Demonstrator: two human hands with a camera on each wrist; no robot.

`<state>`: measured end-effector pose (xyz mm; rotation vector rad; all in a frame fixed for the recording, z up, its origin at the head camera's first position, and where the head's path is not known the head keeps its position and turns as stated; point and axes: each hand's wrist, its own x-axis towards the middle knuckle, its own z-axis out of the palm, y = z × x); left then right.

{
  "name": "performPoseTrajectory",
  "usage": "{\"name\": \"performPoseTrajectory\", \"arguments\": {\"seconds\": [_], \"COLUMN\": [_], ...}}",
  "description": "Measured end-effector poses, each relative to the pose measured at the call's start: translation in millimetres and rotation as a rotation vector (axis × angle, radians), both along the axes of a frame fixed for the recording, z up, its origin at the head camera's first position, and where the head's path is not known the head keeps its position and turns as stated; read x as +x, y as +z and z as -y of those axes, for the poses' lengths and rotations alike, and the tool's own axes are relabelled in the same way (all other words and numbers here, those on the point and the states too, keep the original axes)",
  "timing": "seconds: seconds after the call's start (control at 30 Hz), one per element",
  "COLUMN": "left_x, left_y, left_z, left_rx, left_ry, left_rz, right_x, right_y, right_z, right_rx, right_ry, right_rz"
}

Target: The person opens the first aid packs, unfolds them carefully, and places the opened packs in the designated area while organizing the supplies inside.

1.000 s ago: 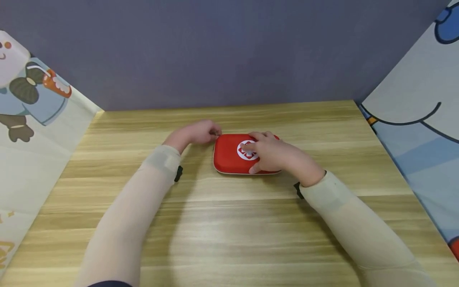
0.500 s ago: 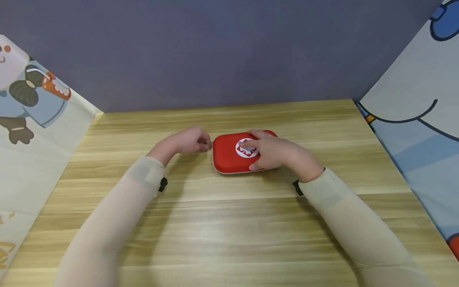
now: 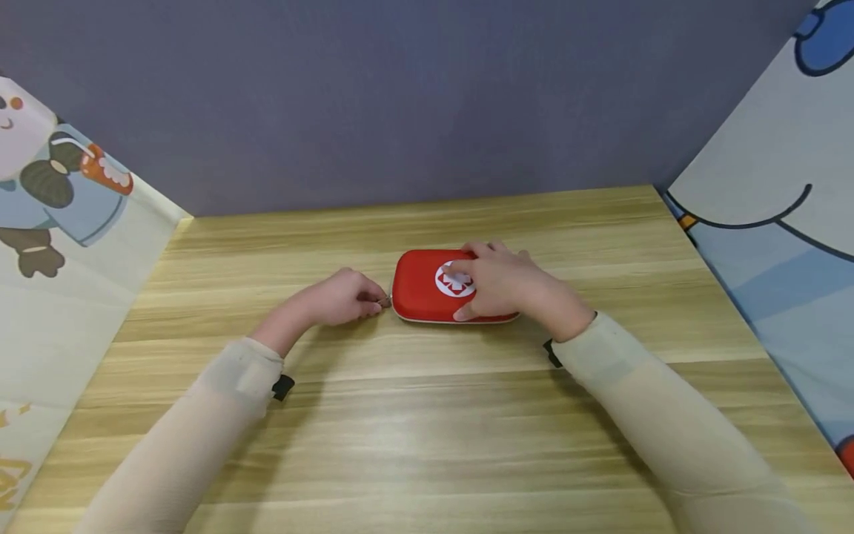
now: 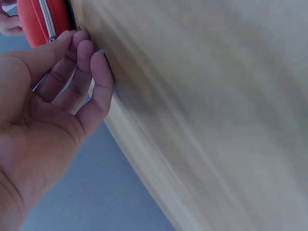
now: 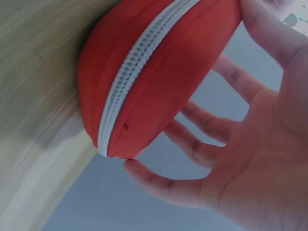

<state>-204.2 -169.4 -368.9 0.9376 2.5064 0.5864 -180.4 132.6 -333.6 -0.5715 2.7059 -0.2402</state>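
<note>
Left hand [image 3: 345, 298] has travelled from the far-left corner of the bright red, rounded-rectangular zip case [image 3: 415, 289] along its left side towards the near corner; the right hand [image 3: 502, 280] has kept its place on top.

Handling, as judged from where I stand: probably light, with a fairly stiff moulded shell, smooth enough to slide if unsteadied, and not notably fragile. Best hold is across the long edges, clear of the pale-toothed zip [image 5: 126, 77] around the side.

Position: the case rests on the pale wood-grained desk [image 3: 414, 430] between the hands, beneath the right and just beside the left.

State of hands: the left pinches the small metallic zip pull [image 3: 384, 301]; the right is spread, unclenched, over the lid, thumb at the near edge (partly covering the round white emblem [image 3: 452, 285]).
</note>
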Motion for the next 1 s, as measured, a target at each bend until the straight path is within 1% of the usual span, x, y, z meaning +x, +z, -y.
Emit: {"name": "performPoseTrajectory", "arguments": {"seconds": [0.07,0.17,0.33,0.4,0.5,0.73,1.0], "left_x": [4.5,9.0,13.0,14.5,16.2,20.1,26.8], "left_y": [0.3,-0.1,0.1,0.4,-0.4,-2.5,-3.0], "left_z": [1,1,3,3,3,0,2], "left_rx": [0.005,0.009,0.024,0.038,0.039,0.050,0.040], "left_ry": [0.018,0.042,0.090,0.114,0.128,0.125,0.121], "left_rz": [-0.002,-0.011,0.012,0.026,0.034,-0.002,-0.025], "right_x": [-0.2,0.1,1.8,2.7,4.0,9.7,16.9], "right_y": [0.7,0.9,-2.8,-4.4,-6.4,-8.4,-10.7], "right_z": [2,3,5,6,6,7,15], "right_rx": [0.008,-0.006,-0.042,-0.038,-0.019,-0.011,0.018], "right_ry": [0.000,-0.001,-0.019,-0.025,-0.031,-0.059,-0.101], "right_rz": [-0.021,-0.040,-0.058,-0.068,-0.074,-0.064,-0.092]}}
